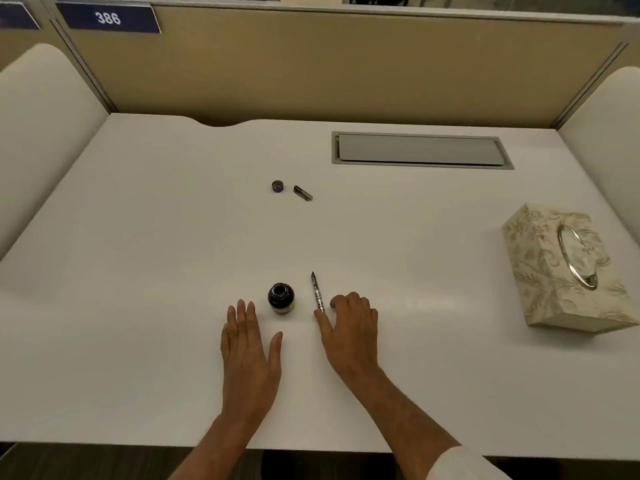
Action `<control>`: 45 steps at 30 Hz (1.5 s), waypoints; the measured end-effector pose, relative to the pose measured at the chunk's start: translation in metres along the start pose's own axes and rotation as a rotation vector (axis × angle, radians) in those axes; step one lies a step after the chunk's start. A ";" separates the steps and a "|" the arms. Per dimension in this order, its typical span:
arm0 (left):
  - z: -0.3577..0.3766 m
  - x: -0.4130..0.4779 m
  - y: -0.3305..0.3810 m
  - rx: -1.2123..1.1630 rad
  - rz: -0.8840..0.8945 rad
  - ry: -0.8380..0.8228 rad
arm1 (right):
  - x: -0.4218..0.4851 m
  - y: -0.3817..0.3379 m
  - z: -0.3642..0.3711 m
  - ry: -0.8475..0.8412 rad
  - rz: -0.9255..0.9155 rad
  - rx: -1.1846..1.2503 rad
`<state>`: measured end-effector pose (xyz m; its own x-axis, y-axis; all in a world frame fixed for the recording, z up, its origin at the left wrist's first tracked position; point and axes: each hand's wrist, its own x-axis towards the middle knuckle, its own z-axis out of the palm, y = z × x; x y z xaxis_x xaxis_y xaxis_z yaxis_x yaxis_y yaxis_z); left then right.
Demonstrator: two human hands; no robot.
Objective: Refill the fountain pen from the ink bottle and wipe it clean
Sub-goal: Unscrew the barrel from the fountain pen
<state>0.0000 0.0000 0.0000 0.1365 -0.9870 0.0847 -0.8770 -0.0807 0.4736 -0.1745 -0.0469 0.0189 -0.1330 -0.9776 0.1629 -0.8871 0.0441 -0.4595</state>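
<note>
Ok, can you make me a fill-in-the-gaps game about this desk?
The bottle is ____, with its lid lying far back on the desk.
The pen lies to the ____ of the bottle.
The blue sign shows the number ____.
Missing words: open, right, 386.

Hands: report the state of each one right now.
Left hand: open, flat on the desk beside the ink bottle, holding nothing.
Right hand: open, fingers loosely curled, thumb tip at the fountain pen's near end, not gripping it.
</note>
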 end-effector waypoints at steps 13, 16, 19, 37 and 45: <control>0.011 -0.002 -0.008 0.081 0.009 0.015 | 0.002 0.002 0.001 0.005 0.040 0.078; 0.012 -0.002 -0.007 0.129 0.014 0.009 | -0.001 0.004 -0.002 0.013 0.063 0.138; 0.014 -0.002 -0.008 0.171 0.018 0.003 | -0.004 0.006 -0.007 0.018 0.092 0.218; -0.103 -0.026 0.099 -0.657 -0.097 0.084 | -0.034 -0.037 -0.128 -0.093 0.270 0.804; -0.137 0.016 0.136 -1.391 -0.477 -0.349 | -0.043 -0.049 -0.158 -0.219 0.229 0.791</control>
<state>-0.0541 -0.0075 0.1862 -0.0145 -0.9057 -0.4237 0.3660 -0.3992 0.8406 -0.1951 0.0252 0.1726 -0.1106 -0.9834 -0.1441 -0.2683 0.1692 -0.9484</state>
